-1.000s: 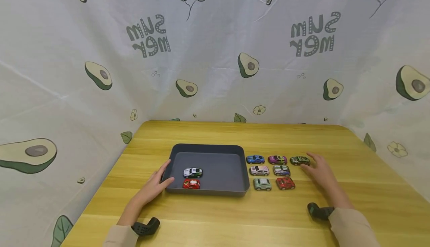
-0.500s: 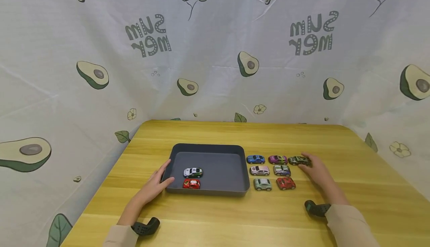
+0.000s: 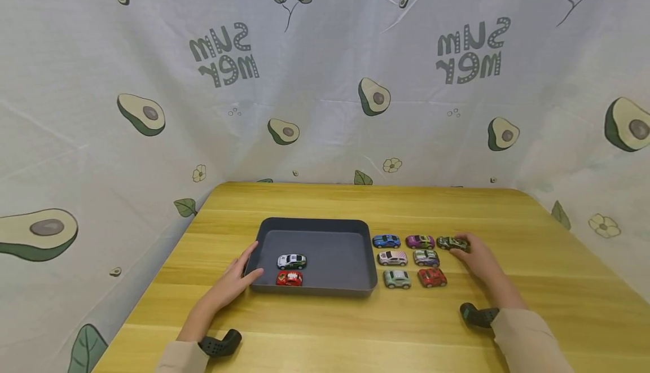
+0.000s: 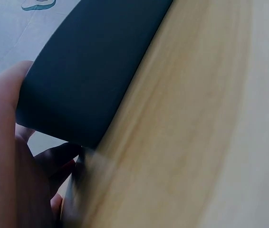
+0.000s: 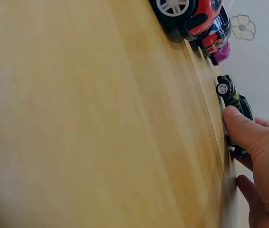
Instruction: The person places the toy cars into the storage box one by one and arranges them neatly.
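A dark grey tray (image 3: 367, 255) sits on the wooden table (image 3: 325, 328) with a white toy car (image 3: 291, 260) and a red toy car (image 3: 289, 278) inside. My left hand (image 3: 247, 263) rests against its near left corner, fingers straight along the left wall; the left wrist view shows the palm (image 4: 1, 142) beside the tray's wall (image 4: 91, 71). My right hand (image 3: 458, 247) pinches the dark green car (image 3: 449, 242), which stands on the table at the far right of the car rows. In the right wrist view the thumb (image 5: 244, 128) presses on this car (image 5: 229, 92).
Right of the tray stand a blue car (image 3: 386, 241), a purple car (image 3: 420, 241), a white-pink car (image 3: 392, 258), a silver-purple car (image 3: 425, 257), a pale green car (image 3: 396, 279) and a red car (image 3: 432, 277). Avocado-print cloth (image 3: 325, 79) walls the table's back and sides.
My right hand slid left from beside the dark green car and its thumb and fingers have come onto the car. The left hand and the tray have not moved.
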The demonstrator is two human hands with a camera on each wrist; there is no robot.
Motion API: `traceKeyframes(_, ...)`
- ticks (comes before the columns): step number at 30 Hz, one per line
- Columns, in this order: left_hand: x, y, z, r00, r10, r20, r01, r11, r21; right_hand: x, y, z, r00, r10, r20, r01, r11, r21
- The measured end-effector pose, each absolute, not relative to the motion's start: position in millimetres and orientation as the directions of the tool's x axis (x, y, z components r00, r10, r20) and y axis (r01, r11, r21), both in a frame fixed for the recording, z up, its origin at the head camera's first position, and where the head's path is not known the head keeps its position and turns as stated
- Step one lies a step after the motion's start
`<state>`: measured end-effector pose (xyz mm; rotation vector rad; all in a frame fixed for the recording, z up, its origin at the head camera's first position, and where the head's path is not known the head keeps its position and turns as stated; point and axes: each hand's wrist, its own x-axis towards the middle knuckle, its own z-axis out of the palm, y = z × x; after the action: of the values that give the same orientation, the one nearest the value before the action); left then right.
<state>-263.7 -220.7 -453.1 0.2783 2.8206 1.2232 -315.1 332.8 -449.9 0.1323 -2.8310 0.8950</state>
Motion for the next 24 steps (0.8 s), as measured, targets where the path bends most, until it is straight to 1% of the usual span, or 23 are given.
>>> traceKeyframes(3,-263,-221,-452,-0.982,0.187,0.021,0.143,0.666,0.732,-313,331,-447,-0.987,-0.039,0.157,-0.124,0.808,-0.576)
traceKeyframes(11,-261,-222,-450,-0.982,0.19,0.021,0.143,0.662,0.736,-308,327,-443,-0.993,-0.01,0.118,-0.071,0.847,-0.527)
traceKeyframes(19,-259,-222,-449,-0.983,0.184,0.014,0.134,0.662,0.737,-299,320,-433,-0.995,0.048,0.084,-0.007,0.828,-0.561)
traceKeyframes(24,-258,-222,-447,-0.983,0.185,0.008,0.129,0.658,0.742,-296,315,-426,-0.993,0.065,0.097,-0.001,0.824,-0.566)
